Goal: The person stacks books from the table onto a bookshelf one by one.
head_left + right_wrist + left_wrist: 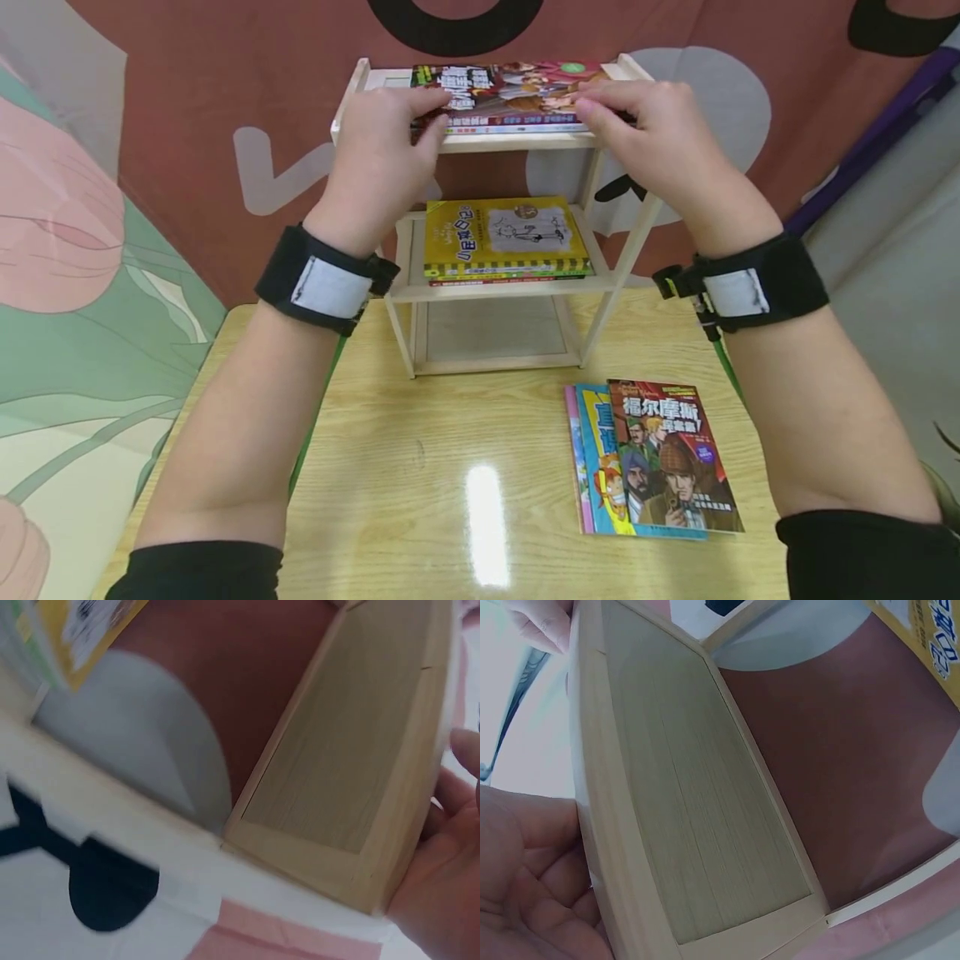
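Observation:
A comic book with a dark red illustrated cover [517, 87] lies flat on other thin books, their spines facing front, on the top tier of a small wooden shelf [517, 143]. My left hand [382, 158] holds the left end of this pile, index finger over the cover and thumb near the front edge. At the opposite end, my right hand [667, 137] holds it with bent fingers and thumb by the cover's right side. Both wrist views look at the underside of the top board [697, 780], hiding the books from below.
On the middle tier lies a stack with a yellow book [502, 233] uppermost. Several overlapping comics, topped by a red detective one [671, 458], lie on the wooden table [390, 483] at the front right. A printed cloth [187, 100] hangs behind the shelf.

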A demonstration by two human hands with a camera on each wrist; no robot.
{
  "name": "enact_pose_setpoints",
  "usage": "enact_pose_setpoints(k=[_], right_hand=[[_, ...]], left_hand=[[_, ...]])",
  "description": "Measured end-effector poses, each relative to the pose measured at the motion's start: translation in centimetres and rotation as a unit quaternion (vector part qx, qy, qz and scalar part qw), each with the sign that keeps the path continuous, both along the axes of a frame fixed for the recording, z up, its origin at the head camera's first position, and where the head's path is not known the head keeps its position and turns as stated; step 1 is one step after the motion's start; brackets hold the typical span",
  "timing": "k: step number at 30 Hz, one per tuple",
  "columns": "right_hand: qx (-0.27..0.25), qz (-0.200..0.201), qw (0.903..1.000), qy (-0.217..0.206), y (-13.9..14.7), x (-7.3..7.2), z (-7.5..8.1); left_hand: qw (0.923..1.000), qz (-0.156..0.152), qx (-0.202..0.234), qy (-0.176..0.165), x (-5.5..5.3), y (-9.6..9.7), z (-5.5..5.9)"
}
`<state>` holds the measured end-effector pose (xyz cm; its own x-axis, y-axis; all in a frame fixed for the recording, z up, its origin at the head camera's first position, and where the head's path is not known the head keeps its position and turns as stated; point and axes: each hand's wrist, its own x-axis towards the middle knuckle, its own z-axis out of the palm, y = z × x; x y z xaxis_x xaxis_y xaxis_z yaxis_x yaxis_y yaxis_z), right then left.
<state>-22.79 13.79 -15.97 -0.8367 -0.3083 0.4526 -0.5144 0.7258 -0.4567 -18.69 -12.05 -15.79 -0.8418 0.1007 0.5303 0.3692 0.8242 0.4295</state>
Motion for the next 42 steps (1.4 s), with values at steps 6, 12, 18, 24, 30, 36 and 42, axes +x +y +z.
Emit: enact_pose_setpoints(k=[6,12,18,24,30,36,42], right_hand=[[-0.138,-0.014,0.9872,-0.079,-0.5,0.0,1.0],[-0.176,-0.054,0.9717,-0.148,-1.2,0.1,2.2],[-0.200,-0.051,0.9636,-0.170,-1.7,0.4,2.4],[-0.191,-0.073,0.9652,-0.163,-2.0,0.4,2.2],[-0.110,-0.074,0.9831,-0.126,-2.5,0.4,1.7],[-0.125,-0.028,0.9886,-0.078,-1.7,0.6,0.9],[-0.084,0.028,0.9954,0.038,-0.8,2.3,-1.2]], left_hand=[[0.9986,0.024,0.045,0.008,0.3,-0.2,0.0],[0.9975,0.058,0.036,-0.018,0.8,0.5,-0.1],[0.9951,0.049,0.072,-0.048,1.0,0.3,0.2],[0.9961,0.051,0.060,-0.040,0.9,0.4,0.2],[0.9969,0.065,0.017,-0.040,0.6,0.5,0.0],[0.9961,0.070,-0.001,-0.053,0.8,0.1,-0.6],[0.9980,0.020,-0.031,0.051,2.4,-0.6,-3.0]])
